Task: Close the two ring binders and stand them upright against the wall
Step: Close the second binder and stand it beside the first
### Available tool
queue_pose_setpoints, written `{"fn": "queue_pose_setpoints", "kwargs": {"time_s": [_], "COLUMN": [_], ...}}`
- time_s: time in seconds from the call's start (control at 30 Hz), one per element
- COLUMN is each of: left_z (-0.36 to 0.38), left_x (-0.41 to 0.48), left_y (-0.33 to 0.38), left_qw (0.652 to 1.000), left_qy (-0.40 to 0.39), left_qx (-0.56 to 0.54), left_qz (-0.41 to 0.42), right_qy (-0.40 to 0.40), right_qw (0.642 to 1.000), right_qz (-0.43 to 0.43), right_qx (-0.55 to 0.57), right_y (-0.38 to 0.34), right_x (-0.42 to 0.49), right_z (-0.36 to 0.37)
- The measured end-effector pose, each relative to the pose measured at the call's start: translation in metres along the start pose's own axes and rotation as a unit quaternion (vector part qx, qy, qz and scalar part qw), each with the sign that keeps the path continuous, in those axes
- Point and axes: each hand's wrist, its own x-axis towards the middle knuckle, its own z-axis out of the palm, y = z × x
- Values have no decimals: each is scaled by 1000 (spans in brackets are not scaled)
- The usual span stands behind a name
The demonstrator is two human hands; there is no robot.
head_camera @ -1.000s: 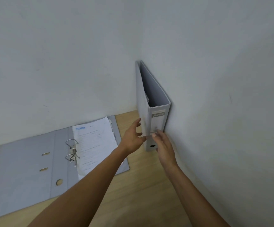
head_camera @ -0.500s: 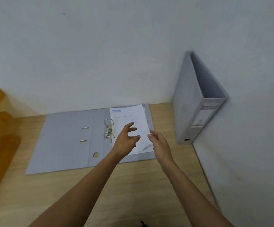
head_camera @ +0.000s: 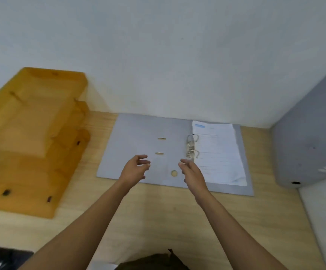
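Observation:
A grey ring binder (head_camera: pixel 136 141) lies open and flat on the wooden desk, its metal rings (head_camera: pixel 191 147) standing up and a stack of white papers (head_camera: pixel 216 151) on its right half. A second grey binder (head_camera: pixel 302 137) stands closed and upright in the corner at the right, against the wall. My left hand (head_camera: pixel 135 168) hovers over the open binder's left cover, fingers apart and empty. Just below the rings, my right hand (head_camera: pixel 191 172) is also empty with loose fingers.
A stacked orange wooden letter tray (head_camera: pixel 31 137) sits on the desk at the left against the back wall. White walls meet in the corner at the right. Bare desk surface (head_camera: pixel 158 221) lies in front of the open binder. A dark object shows at the bottom left corner.
Both hands have let go of the upright binder in the corner and moved left over the open binder. The view has swung left, bringing the wooden tray into sight.

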Motion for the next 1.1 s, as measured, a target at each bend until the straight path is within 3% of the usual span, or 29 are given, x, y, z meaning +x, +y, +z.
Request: {"fn": "queue_pose_setpoints", "kwargs": {"time_s": [0.27, 0.47, 0.67, 0.83, 1.1], "left_z": [-99, -130, -139, -158, -136], "left_x": [27, 52, 73, 82, 59], "left_y": [-49, -62, -70, -66, 6], "left_qw": [994, 983, 978, 990, 992], "left_qy": [72, 82, 74, 47, -80], "left_qx": [11, 110, 141, 56, -102], "left_qz": [-76, -122, -136, -123, -7], "right_qy": [-78, -108, -100, -75, -68], "right_qw": [994, 985, 981, 986, 992], "right_qz": [34, 78, 95, 59, -54], "right_qx": [-63, -111, -136, -134, -94], "right_y": [2, 3, 0, -7, -54], "right_x": [26, 38, 48, 51, 42], "right_z": [93, 120, 134, 142, 150]}}
